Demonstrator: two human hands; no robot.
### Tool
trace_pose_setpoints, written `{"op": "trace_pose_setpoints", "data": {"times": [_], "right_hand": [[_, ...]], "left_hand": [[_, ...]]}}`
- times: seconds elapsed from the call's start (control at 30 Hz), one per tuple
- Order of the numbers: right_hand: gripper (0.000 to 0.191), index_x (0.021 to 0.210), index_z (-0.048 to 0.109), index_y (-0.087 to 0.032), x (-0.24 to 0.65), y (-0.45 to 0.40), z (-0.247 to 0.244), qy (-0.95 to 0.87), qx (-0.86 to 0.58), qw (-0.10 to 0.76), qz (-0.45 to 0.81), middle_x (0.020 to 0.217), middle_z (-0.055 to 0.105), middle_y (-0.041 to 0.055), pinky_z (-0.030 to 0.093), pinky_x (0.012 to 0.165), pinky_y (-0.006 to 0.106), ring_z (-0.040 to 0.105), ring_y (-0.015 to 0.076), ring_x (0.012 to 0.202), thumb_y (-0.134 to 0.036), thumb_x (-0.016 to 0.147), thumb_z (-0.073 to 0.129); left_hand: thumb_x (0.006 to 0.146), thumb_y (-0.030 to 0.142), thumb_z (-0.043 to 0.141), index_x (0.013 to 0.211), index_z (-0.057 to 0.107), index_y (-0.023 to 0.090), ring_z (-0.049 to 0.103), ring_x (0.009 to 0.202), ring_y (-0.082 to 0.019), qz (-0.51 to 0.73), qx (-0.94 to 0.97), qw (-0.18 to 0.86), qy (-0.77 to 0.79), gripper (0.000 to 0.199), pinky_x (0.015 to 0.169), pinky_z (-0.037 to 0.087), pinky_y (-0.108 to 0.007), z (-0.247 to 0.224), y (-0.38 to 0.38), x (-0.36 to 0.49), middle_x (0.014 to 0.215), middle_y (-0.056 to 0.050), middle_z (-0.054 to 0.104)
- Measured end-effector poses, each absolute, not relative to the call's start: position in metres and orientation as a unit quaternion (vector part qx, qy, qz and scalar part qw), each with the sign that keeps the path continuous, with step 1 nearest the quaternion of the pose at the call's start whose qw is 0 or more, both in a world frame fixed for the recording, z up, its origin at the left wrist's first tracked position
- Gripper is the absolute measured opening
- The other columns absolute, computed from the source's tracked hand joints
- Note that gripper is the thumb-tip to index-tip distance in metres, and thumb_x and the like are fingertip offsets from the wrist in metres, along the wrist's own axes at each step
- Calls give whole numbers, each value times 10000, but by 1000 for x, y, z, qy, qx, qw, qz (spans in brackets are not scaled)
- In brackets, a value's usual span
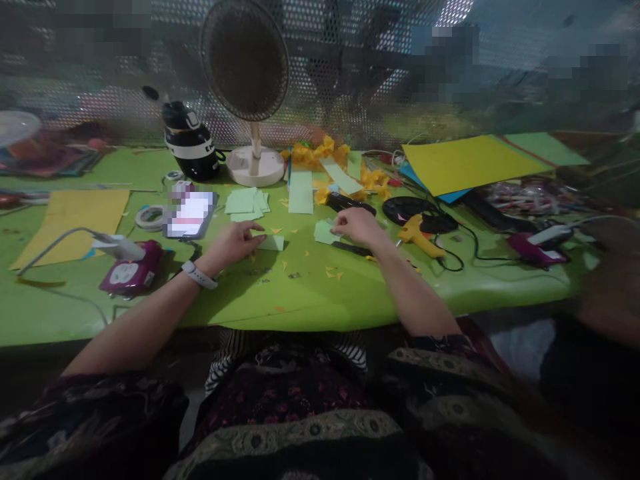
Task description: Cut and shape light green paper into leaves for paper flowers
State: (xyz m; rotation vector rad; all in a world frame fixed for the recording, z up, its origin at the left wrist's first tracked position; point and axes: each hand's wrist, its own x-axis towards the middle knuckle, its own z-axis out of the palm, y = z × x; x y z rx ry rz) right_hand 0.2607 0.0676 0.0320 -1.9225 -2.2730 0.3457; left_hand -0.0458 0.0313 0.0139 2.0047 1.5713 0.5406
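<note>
- The paper strip (271, 243) lies flat on the green table (300, 303) in front of the person, its long axis running left to right, one short end toward the left hand (240, 241) and the other toward the right.
- The small paper pieces (325, 231) lie to the right of the strip, well apart from it, slightly askew; no single long axis can be made out.
- The left hand is loosely open, palm down, thumb and forefinger a little apart at the strip's left end; the thumb seems to touch it.
- The right hand (354, 225) is curled, its fingertips drawn close together at the right edge of the small paper pieces; whether they pinch a sheet cannot be told.
- The left forearm reaches in from the lower left, a white band (199, 275) on its wrist.
- The right forearm angles in from the lower right, between the strip and the yellow glue gun (419, 237).
</note>
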Motion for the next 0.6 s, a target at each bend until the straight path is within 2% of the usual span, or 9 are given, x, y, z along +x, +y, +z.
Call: {"op": "trace_pose_setpoints", "data": {"times": [0.17, 0.37, 0.6], "right_hand": [[100, 782, 753, -167, 266, 70, 39, -762, -631, 62, 136, 854, 757, 52, 427, 672, 293, 669, 195, 784, -263, 798, 774], [43, 747, 764, -170, 271, 72, 43, -775, -611, 47, 157, 908, 774, 77, 466, 742, 323, 702, 233, 878, -176, 787, 752], [60, 729, 772, -181, 275, 74, 37, -790, -591, 56, 151, 859, 771, 70, 497, 758, 352, 702, 248, 852, -140, 755, 737]], "left_hand": [[899, 402, 602, 1157, 699, 106, 642, 568, -178, 199, 742, 271, 580, 404, 558, 404, -277, 13, 32, -46, 636, -63, 713], [902, 391, 604, 1142, 704, 110, 595, 514, -154, 193, 749, 264, 576, 383, 531, 376, -273, 14, 32, -45, 630, -60, 715], [893, 398, 607, 1117, 710, 110, 563, 488, -140, 187, 750, 268, 575, 379, 523, 367, -268, 14, 32, -45, 633, -64, 722]]}}
